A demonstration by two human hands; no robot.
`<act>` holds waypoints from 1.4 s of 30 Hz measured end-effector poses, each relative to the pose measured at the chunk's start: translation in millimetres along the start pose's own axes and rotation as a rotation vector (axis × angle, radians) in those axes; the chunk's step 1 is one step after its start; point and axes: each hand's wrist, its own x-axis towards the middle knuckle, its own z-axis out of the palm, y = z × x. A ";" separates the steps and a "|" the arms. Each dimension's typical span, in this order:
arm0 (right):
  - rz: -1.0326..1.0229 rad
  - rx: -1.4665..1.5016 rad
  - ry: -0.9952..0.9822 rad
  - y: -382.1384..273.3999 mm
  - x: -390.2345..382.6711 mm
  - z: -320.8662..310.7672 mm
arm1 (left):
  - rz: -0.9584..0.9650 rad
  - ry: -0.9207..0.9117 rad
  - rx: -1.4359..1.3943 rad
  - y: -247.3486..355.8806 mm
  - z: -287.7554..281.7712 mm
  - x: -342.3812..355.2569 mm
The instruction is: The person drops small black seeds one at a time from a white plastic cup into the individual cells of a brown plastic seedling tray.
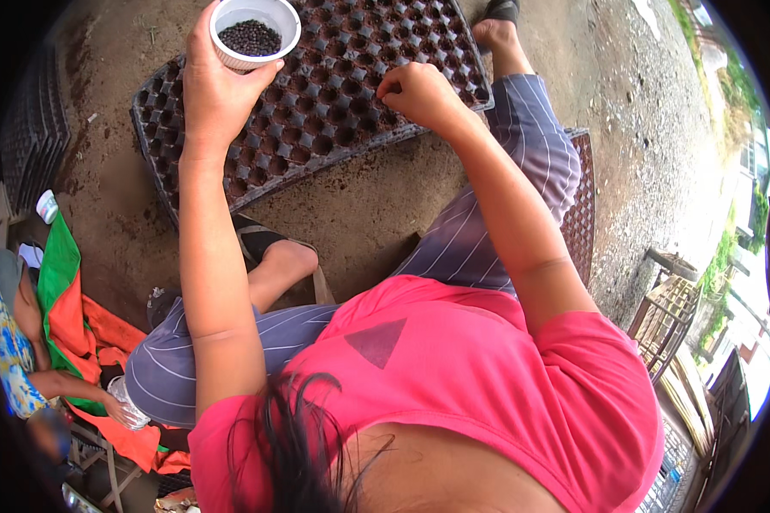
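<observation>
A white plastic cup part-filled with small dark seeds sits in my left hand, whose fingers wrap round it at the upper middle, over the left side of the tray. Below it lies a black seedling tray with many soil-filled cells, some showing round dimples. My right hand hovers over the right part of that tray, fingertips curled together and pointing down at the cells; what they hold, if anything, is too small to make out.
Stacked black trays stand at the far left; another tray lies beside my right leg. At lower left a co-worker's hand is near green and orange sheeting. A wooden crate and gravel are at right.
</observation>
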 end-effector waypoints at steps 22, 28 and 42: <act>-0.399 -0.187 0.134 -93.3 46.8 -39.8 | 0.172 -0.135 -0.011 21.7 58.8 -26.9; -0.140 0.169 0.088 -73.1 30.5 -62.8 | 0.076 -0.103 0.050 -4.7 46.5 -30.9; -0.032 -0.047 0.017 18.4 47.7 5.5 | 0.029 -0.018 0.140 -7.6 18.8 -13.6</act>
